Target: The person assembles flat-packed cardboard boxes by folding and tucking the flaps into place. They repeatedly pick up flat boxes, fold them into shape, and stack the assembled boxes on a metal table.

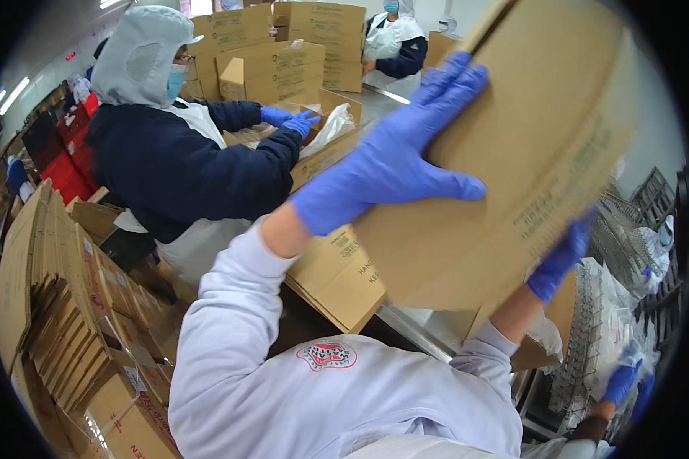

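Note:
A large brown cardboard box is raised and tilted in front of me, between my two blue-gloved hands. My left hand presses along its left side, thumb spread over the panel and fingertips near the top flap edge. Lower down, my right hand is at the box's right side, blurred by motion, its fingertips partly smeared. Below the raised box lie flat folded cartons on the metal table.
At the left, a co-worker in a white hood reaches into an open carton with a plastic liner. Stacked flat cartons fill the lower left. Boxes stand behind. Metal racks and another worker's gloved hand are at right.

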`<state>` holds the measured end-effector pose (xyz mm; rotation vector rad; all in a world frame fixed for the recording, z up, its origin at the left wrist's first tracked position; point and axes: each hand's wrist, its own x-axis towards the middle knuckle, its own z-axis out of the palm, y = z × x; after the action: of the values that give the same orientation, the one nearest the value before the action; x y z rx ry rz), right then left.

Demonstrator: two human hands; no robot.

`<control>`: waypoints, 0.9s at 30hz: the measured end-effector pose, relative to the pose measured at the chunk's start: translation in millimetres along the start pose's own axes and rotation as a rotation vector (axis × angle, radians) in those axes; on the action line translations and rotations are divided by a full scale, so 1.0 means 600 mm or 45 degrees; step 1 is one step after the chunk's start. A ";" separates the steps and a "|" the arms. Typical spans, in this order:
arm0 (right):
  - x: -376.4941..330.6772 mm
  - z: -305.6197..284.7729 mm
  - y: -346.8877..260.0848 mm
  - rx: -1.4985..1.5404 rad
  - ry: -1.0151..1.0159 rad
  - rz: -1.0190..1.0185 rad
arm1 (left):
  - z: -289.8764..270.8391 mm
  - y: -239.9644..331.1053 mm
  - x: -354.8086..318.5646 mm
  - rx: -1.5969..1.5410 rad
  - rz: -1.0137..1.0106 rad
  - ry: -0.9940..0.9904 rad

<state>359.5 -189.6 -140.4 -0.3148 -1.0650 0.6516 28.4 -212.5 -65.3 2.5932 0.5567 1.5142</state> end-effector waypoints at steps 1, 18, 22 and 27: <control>-0.014 0.006 -0.056 -0.023 0.122 -0.160 | 0.036 -0.011 0.007 -0.110 0.101 0.044; -0.159 0.054 -0.301 -1.512 0.417 0.162 | 0.646 0.050 -0.164 -1.965 -0.264 -0.398; -0.046 0.004 -0.214 -2.050 -0.158 0.271 | 0.678 -0.009 -0.181 -1.914 -0.716 -1.278; 0.062 -0.159 -0.035 -2.195 -0.322 0.527 | 0.647 -0.098 -0.177 -1.461 -1.313 -2.058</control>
<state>463.1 -175.8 -147.1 -2.0070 -1.6094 -0.0608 298.3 -153.8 -364.0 1.3141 0.3839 -0.5905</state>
